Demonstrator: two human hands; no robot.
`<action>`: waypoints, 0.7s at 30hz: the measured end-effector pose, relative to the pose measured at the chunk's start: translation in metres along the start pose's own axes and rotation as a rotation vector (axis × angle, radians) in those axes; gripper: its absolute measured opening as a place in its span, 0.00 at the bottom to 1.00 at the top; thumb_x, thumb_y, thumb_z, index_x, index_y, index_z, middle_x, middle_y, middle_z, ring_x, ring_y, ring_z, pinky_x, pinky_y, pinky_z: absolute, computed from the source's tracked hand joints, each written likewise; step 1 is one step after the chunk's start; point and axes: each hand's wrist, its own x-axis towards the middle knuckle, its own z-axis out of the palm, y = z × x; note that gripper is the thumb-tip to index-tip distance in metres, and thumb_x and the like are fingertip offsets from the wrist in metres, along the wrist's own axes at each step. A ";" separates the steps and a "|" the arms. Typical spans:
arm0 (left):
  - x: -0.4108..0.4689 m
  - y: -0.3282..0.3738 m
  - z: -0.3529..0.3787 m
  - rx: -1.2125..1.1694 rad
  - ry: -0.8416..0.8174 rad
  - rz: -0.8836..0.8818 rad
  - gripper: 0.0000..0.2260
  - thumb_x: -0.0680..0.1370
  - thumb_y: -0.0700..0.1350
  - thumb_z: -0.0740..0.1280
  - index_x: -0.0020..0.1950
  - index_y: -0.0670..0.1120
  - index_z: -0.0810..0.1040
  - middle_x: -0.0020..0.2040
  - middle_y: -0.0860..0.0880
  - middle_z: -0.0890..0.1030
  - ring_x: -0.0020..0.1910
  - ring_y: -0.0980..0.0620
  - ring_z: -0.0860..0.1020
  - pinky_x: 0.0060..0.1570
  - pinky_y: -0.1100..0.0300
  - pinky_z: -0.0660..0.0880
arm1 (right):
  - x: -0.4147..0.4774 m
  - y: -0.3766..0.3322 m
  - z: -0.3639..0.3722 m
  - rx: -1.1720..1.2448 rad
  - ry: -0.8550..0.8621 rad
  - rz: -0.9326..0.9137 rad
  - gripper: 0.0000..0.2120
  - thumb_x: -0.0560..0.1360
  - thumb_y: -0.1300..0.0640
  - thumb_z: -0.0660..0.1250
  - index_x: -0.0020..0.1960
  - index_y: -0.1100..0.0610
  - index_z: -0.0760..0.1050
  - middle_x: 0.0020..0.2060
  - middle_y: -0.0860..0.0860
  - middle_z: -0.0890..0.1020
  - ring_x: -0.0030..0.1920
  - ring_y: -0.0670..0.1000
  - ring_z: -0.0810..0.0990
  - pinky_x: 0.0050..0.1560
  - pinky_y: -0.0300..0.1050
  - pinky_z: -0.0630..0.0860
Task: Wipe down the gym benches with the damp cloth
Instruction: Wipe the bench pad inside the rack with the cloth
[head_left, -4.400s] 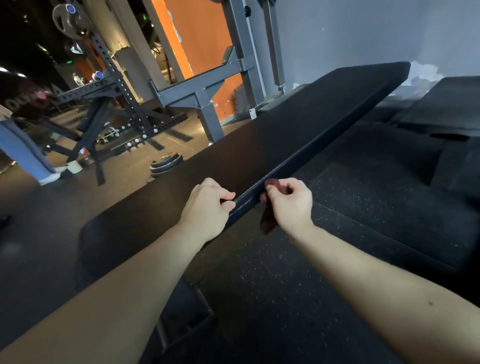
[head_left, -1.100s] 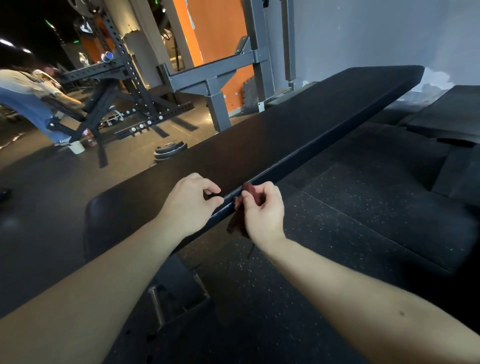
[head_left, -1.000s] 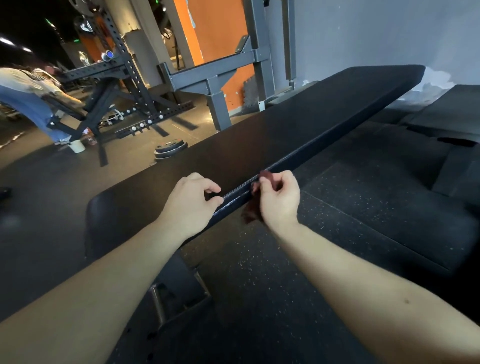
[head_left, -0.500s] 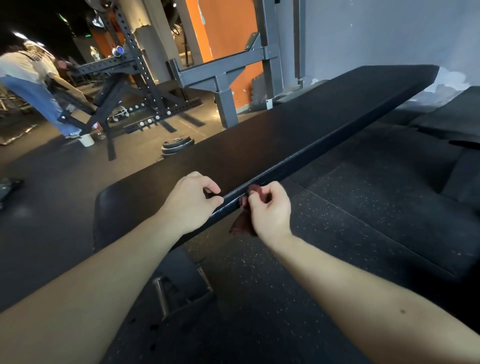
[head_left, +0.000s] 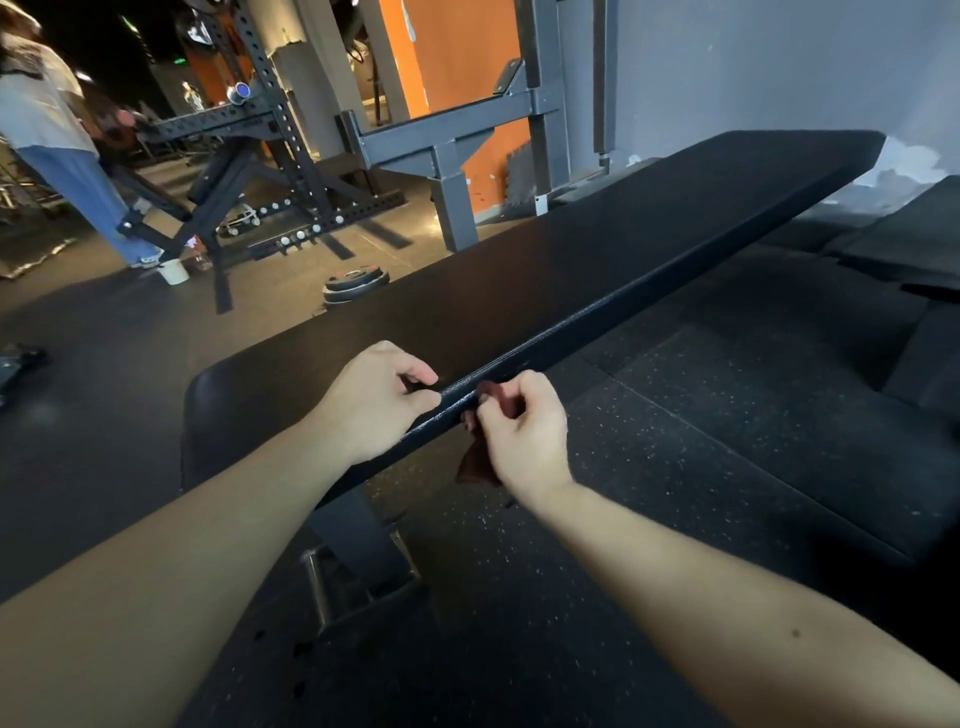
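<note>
Far left, a person (head_left: 49, 124) stands by a dark rack (head_left: 270, 171), with weight plates (head_left: 356, 285) lying on the floor nearer you. Your left grip (head_left: 374, 400) rests on the bench (head_left: 623, 244) pad at its near edge, fingers curled in, holding nothing you can see. Just right of it, your right grip (head_left: 524, 436) is closed round the dark red cloth (head_left: 475, 465), pressing it against the pad's side edge; the cloth's tail hangs below.

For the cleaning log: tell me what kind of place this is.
A gym, most likely its weights area: a long padded bench, a perforated steel rack and stacked weight plates on rubber flooring.
</note>
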 end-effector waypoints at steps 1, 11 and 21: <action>-0.001 0.000 0.000 -0.002 -0.002 -0.001 0.10 0.79 0.48 0.71 0.59 0.52 0.83 0.56 0.56 0.75 0.48 0.60 0.75 0.49 0.64 0.68 | 0.012 -0.001 -0.006 0.019 0.059 0.036 0.12 0.76 0.59 0.70 0.37 0.50 0.70 0.44 0.55 0.81 0.42 0.49 0.84 0.44 0.44 0.81; -0.002 0.000 -0.001 -0.028 -0.018 -0.014 0.08 0.78 0.49 0.72 0.57 0.53 0.83 0.56 0.56 0.75 0.48 0.58 0.75 0.52 0.60 0.71 | -0.014 -0.007 0.007 0.045 -0.087 0.035 0.14 0.76 0.60 0.71 0.37 0.49 0.69 0.42 0.54 0.80 0.41 0.47 0.83 0.41 0.39 0.80; -0.003 -0.001 0.002 -0.032 -0.007 -0.008 0.10 0.80 0.49 0.71 0.60 0.52 0.83 0.58 0.56 0.74 0.49 0.58 0.75 0.50 0.64 0.68 | 0.027 -0.005 -0.018 0.035 0.086 0.222 0.08 0.66 0.49 0.67 0.35 0.49 0.69 0.41 0.55 0.83 0.41 0.53 0.86 0.41 0.59 0.84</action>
